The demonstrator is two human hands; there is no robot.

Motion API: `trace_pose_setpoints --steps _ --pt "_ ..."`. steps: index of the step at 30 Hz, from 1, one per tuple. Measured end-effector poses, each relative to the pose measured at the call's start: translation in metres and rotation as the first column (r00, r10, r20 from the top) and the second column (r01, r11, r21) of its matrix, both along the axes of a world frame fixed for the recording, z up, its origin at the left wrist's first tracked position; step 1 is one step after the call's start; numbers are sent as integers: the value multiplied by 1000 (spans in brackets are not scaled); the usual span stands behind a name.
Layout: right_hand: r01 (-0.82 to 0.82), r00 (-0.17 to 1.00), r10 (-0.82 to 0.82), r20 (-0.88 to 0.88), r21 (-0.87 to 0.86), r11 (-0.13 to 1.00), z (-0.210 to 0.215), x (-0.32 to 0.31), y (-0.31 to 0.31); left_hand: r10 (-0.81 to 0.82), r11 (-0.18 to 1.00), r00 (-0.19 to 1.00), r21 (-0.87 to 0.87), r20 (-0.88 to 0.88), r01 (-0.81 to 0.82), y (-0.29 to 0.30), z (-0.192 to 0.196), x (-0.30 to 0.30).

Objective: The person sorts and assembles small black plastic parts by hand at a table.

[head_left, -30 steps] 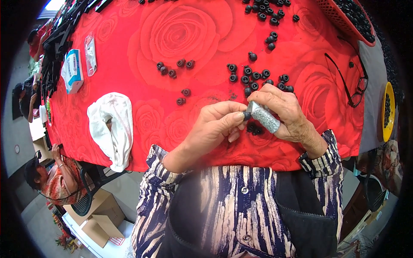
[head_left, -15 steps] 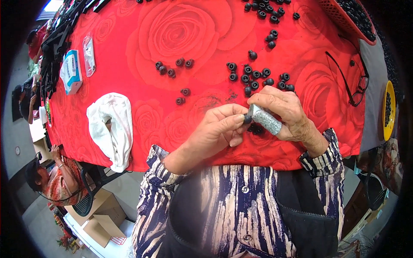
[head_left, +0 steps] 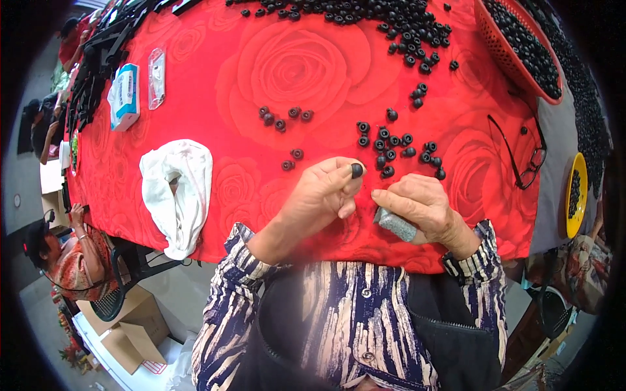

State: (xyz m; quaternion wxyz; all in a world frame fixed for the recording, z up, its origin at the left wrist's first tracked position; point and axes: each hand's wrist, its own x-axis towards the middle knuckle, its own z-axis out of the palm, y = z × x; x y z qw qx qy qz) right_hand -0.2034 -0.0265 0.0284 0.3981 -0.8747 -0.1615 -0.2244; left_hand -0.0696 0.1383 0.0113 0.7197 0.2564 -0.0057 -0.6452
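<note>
Between the thumb and fingers of my left hand (head_left: 321,190) is a small round black knob (head_left: 357,171), its smooth domed side showing. My right hand (head_left: 422,207) is wrapped round a grey speckled handle-like piece (head_left: 399,227); the fingers hide part of it, and its exact kind does not show. A gap separates the two hands, so the grey piece does not touch the knob. Just beyond them lies a loose group of black knobs (head_left: 390,155), several with a hole in the face.
A big pile of black knobs (head_left: 411,40) covers the far side of the red rose-patterned cloth (head_left: 293,65). To the right are a red basket (head_left: 553,96), eyeglasses (head_left: 525,176) and a yellow dish (head_left: 573,230). A white cloth (head_left: 195,195) and tissue pack (head_left: 125,98) lie left.
My hands have moved apart, taking the grey piece away from the black knob in my left hand. The view has shifted, showing more of the far pile.
</note>
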Motion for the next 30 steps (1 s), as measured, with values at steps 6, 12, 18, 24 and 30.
trace_pose_setpoints --steps 6,12,18,24,30 --pt "249 964 -235 -122 117 962 4 1 -5 -25 999 1000 43 10 24 -1 2 -7" --pt "165 986 -168 15 109 980 -9 5 2 -132 987 989 102 68 125 -4 6 -16" --pt "191 973 -186 139 -25 981 -8 1 6 -190 974 981 135 47 182 -3 4 -15" --pt "205 971 -194 142 -69 976 -8 -1 6 -188 980 981 81 55 184 -2 2 -17" --pt "196 962 -124 -241 300 934 6 2 -7 -149 986 988 89 40 145 -2 4 -14"
